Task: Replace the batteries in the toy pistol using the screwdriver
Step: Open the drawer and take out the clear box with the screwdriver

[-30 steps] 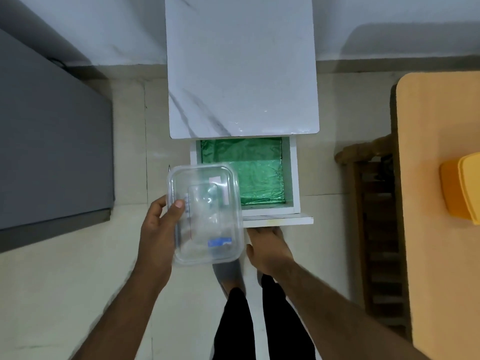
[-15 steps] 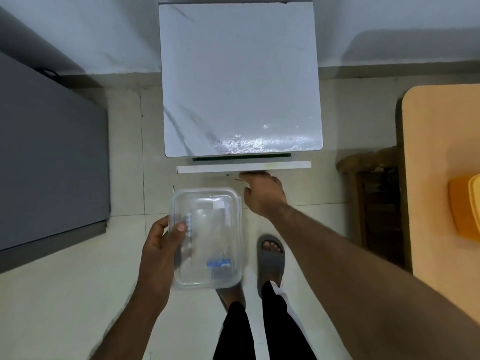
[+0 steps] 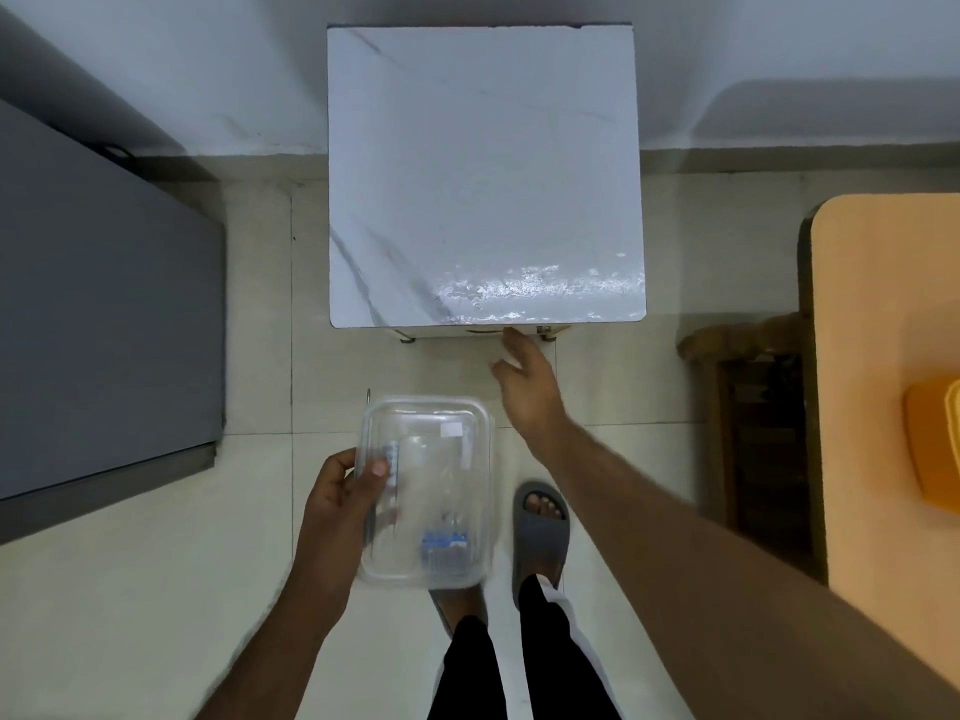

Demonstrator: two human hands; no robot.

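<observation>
My left hand (image 3: 343, 493) grips the left edge of a clear plastic lidded box (image 3: 428, 491), thumb on the lid, holding it level above the floor. Small items show blurred through the box, one with a blue label (image 3: 444, 540). My right hand (image 3: 522, 379) reaches forward with straight fingers, its fingertips at the front of the white marble-topped cabinet (image 3: 483, 174), just under the top's front edge. The drawer is pushed in and its inside is hidden. No toy pistol or screwdriver is plainly visible.
A grey bed or sofa (image 3: 98, 314) fills the left. An orange-tan table (image 3: 893, 407) with a yellow container (image 3: 935, 444) stands on the right, a wooden chair (image 3: 753, 418) beside it. My feet in grey slippers (image 3: 540, 532) are on the tiled floor.
The open drawer with its green lining has been pushed in by my right hand. That hand now has straight fingers at the cabinet front. The box stayed in my left hand.
</observation>
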